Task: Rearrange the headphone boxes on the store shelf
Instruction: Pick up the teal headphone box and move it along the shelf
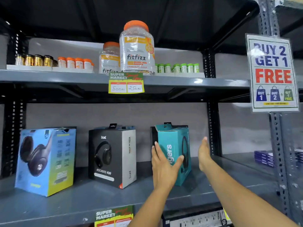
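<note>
Grey shelf (98, 199), upright teal headphone box (173, 149) angled corner-forward, left hand (164, 167) flat against it, right hand (204, 154) fingers spread beside

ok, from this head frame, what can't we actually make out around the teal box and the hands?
- Head view: teal box brand word is partly covered by the left hand; only "gers" reads.
- Head view: whether the right hand touches the box's far side; that side faces away.
- Head view: a dark box behind the teal one, mostly hidden.
- Head view: lower price tag, cut off by the bottom edge.
</note>
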Demonstrator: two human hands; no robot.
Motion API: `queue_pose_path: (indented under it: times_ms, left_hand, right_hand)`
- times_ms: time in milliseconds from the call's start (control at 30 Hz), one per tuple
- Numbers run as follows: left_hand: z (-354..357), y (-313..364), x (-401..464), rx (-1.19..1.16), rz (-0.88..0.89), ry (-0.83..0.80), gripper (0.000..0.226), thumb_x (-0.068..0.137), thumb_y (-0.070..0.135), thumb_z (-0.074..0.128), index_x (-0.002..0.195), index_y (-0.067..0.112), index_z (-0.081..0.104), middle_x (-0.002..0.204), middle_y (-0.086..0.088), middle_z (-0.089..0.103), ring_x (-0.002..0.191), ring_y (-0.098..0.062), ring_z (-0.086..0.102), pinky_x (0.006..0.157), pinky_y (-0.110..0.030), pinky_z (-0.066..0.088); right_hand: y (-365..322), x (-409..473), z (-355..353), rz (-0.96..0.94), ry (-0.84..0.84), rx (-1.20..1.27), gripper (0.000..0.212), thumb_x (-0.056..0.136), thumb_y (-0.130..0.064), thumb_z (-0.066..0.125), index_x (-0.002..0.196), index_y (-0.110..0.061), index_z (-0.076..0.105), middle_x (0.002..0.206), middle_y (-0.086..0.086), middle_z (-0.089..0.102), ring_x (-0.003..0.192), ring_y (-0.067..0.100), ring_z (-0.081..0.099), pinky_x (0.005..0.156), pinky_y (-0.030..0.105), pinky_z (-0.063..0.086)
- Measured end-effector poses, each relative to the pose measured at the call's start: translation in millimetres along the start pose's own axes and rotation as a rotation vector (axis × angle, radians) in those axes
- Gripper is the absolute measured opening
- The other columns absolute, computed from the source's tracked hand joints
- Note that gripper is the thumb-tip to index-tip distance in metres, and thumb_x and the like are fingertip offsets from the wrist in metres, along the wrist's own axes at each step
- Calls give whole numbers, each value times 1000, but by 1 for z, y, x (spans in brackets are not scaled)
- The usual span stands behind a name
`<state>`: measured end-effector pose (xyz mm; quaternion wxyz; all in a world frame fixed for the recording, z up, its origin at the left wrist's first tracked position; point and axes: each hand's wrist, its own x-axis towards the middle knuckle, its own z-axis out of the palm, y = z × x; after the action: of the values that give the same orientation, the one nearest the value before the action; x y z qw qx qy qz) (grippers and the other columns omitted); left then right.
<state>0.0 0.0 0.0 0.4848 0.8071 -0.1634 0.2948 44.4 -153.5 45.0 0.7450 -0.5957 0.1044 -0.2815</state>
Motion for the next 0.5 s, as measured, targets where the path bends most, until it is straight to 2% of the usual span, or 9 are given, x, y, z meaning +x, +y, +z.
queue_pose_path:
  times_ms: [100, 167, 233, 333, 400, 433, 500]
  left_hand:
    - [17, -3, -2, 52, -103, -6, 121, 71, 65, 63, 150, 22, -18, 161, -7, -1, 144, -30, 18, 113, -47, 31]
    - [24, -7, -3, 98, -140, -9, 121, 73, 58, 67, 150, 20, -18, 158, -8, 7, 136, -30, 31, 102, -45, 43]
    - [30, -8, -2, 134, -152, 7, 118, 75, 52, 68, 150, 21, -16, 150, -7, 20, 127, -27, 41, 91, -43, 50]
    - [31, -8, -1, 157, -147, 25, 112, 77, 50, 67, 150, 24, -13, 141, -4, 33, 122, -24, 46, 87, -42, 51]
    - [26, -6, 0, 158, -126, 53, 106, 78, 50, 64, 151, 28, -11, 140, -4, 35, 120, -24, 48, 84, -39, 50]
    - [23, -10, 6, 138, -119, 63, 102, 79, 52, 62, 151, 29, -7, 139, -3, 37, 119, -24, 49, 83, -37, 49]
    - [8, -10, 16, -37, -137, 41, 91, 77, 57, 61, 150, 35, 12, 134, 2, 47, 116, -23, 56, 88, -35, 48]
  right_hand:
    - [19, 19, -11, 165, -53, -62, 70, 98, -57, 16, 155, -17, 12, 163, 10, 18, 149, 29, 18, 119, 45, 12]
    - [33, 30, -15, 199, -101, -111, 71, 98, -58, 17, 155, -16, 18, 162, 12, 22, 148, 30, 21, 119, 47, 14]
    - [42, 40, -14, 216, -153, -123, 70, 98, -57, 19, 150, -12, 33, 156, 14, 35, 143, 33, 32, 118, 47, 19]
    - [51, 48, -11, 222, -232, -82, 70, 98, -57, 23, 133, -6, 54, 137, 18, 57, 126, 35, 53, 112, 49, 36]
    - [48, 44, -13, 207, -226, -118, 56, 101, -47, 31, 122, -5, 61, 123, 15, 66, 112, 32, 61, 101, 43, 46]
    - [44, 42, -15, 181, -218, -124, 43, 102, -36, 37, 114, -6, 64, 112, 13, 69, 102, 29, 63, 90, 38, 50]
    - [34, 37, -22, 85, -208, -141, 28, 98, -21, 45, 109, -9, 67, 104, 9, 72, 89, 23, 64, 68, 29, 49]
